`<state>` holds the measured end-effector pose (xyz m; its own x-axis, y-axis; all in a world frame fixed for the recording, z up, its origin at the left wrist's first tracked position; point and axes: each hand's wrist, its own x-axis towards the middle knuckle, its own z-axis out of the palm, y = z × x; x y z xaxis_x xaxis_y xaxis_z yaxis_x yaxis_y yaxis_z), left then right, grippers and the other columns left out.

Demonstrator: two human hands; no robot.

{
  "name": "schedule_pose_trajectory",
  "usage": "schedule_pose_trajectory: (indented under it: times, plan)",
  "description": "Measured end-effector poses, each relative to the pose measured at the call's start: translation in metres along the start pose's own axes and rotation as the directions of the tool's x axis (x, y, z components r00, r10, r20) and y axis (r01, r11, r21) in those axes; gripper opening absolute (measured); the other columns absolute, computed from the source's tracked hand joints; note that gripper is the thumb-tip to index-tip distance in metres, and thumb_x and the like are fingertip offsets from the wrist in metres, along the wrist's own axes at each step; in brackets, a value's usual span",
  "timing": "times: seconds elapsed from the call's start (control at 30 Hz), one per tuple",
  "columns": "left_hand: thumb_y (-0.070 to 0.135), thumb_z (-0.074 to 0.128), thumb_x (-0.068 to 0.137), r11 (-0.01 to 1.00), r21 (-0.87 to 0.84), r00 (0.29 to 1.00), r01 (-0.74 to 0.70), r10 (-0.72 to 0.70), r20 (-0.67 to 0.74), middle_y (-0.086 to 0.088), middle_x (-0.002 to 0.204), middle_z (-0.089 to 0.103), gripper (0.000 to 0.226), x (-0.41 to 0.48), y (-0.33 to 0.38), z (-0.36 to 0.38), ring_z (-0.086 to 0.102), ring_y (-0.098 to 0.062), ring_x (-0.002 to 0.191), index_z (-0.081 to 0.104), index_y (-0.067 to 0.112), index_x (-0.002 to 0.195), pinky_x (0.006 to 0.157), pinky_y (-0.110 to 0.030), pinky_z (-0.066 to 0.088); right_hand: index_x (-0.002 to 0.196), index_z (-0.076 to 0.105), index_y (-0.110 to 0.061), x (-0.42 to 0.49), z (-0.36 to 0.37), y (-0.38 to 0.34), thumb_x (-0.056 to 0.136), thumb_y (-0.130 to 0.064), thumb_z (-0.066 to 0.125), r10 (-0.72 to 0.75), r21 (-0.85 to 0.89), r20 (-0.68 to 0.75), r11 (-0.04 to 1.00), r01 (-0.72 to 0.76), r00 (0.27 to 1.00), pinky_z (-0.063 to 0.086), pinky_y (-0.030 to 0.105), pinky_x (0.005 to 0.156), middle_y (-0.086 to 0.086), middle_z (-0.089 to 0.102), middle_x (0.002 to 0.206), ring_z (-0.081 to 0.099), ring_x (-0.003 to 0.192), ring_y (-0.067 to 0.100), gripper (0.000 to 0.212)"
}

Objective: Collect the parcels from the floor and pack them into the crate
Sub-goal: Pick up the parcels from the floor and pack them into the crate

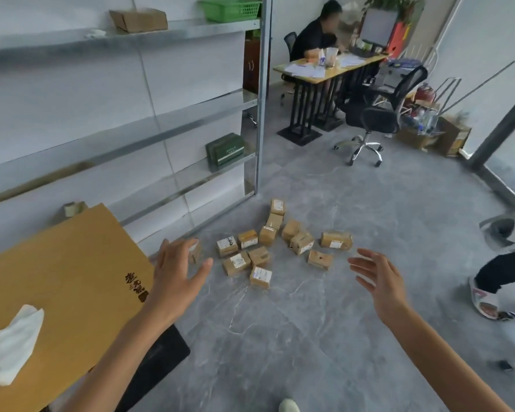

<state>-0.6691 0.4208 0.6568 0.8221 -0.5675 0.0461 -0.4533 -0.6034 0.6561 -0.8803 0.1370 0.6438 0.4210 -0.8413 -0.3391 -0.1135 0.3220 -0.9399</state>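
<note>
The fingers (173, 248) of the left hand (176, 275) are straight and loosely spread, thumb out to the side, palm down, holding nothing. Their tips cover part of one small carton (195, 253) at the left end of the heap, so whether they touch it cannot be told. The right hand (381, 281) is spread and empty too, its fingers (364, 263) pointing left toward the heap and apart from every box. Between and just beyond the two hands lie the parcels (265, 248), about a dozen small brown cartons with white labels, scattered on the grey floor (309, 337). Some touch each other, and a longer box (336, 239) sits off to the right; the label print is too small to read. Both forearms run out of the bottom edge. At the left a big tilted cardboard sheet (57, 278), cut off by the frame, carries a crumpled white cloth or tissue (12, 346). A dark flat thing (161, 352) pokes out from under the sheet, mostly hidden, and what it is cannot be told. Metal shelving (161, 126) stands behind the sheet. At the right edge another person's leg (500, 272) and sandal (485, 301) are cropped. Far back, a seated person (315, 37) at a desk (324, 75) is blurred.
</note>
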Motion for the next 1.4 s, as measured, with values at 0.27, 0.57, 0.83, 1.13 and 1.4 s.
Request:
schedule_pose_trajectory:
  times: [0.27,0.57,0.83,1.13,1.4]
  plan:
    - [0.040,0.048,0.092,0.991,-0.128,0.999,0.034,-0.039,-0.038,-0.001,0.144,0.035,0.047,0.108,0.098,0.075,0.016,-0.019,0.141,0.038,0.023,0.135,0.114,-0.043,0.022,0.107,0.060,-0.015,0.103,-0.031,-0.058,0.100,-0.023,0.036,-0.034,-0.009,0.072,0.999,0.034,0.997,0.038,0.037,0.095,0.003,0.067,0.094,0.061,0.093,0.018,0.027]
    - [0.032,0.050,0.093,0.987,-0.135,0.988,-0.082,0.063,-0.142,0.001,0.138,0.042,0.039,0.149,0.111,0.052,0.032,-0.014,0.132,0.043,0.023,0.131,0.099,-0.026,0.027,0.100,0.062,-0.022,0.129,-0.027,-0.088,0.100,-0.025,0.037,-0.117,-0.044,0.121,0.991,0.123,0.986,0.041,0.035,0.091,0.006,0.068,0.102,0.061,0.099,0.019,0.026]
    - [0.026,0.051,0.094,0.997,-0.063,0.989,-0.052,0.043,-0.139,0.002,0.136,0.045,0.038,0.201,0.045,0.014,0.034,-0.015,0.131,0.044,0.023,0.131,0.098,-0.028,0.028,0.098,0.065,-0.023,0.174,0.033,-0.105,0.100,-0.022,0.037,-0.178,-0.085,0.143,0.978,0.191,0.974,0.041,0.038,0.096,0.005,0.069,0.104,0.062,0.106,0.022,0.028]
    - [0.027,0.053,0.092,0.978,-0.208,0.993,-0.024,-0.002,-0.121,0.004,0.137,0.042,0.040,0.329,0.014,0.010,0.034,-0.014,0.130,0.042,0.027,0.130,0.097,-0.030,0.030,0.110,0.058,-0.016,0.252,0.131,-0.121,0.100,-0.021,0.035,-0.170,-0.017,-0.042,0.985,0.170,0.984,0.040,0.039,0.099,0.007,0.066,0.105,0.058,0.110,0.024,0.025]
    - [0.035,0.050,0.093,0.961,-0.274,0.997,-0.045,0.062,0.055,0.003,0.143,0.035,0.044,0.434,0.044,0.059,0.027,-0.013,0.135,0.037,0.028,0.135,0.098,-0.028,0.028,0.112,0.058,-0.018,0.331,0.172,-0.129,0.100,-0.025,0.033,-0.127,-0.003,-0.149,0.992,0.128,0.981,0.041,0.037,0.097,0.002,0.067,0.103,0.059,0.107,0.021,0.028]
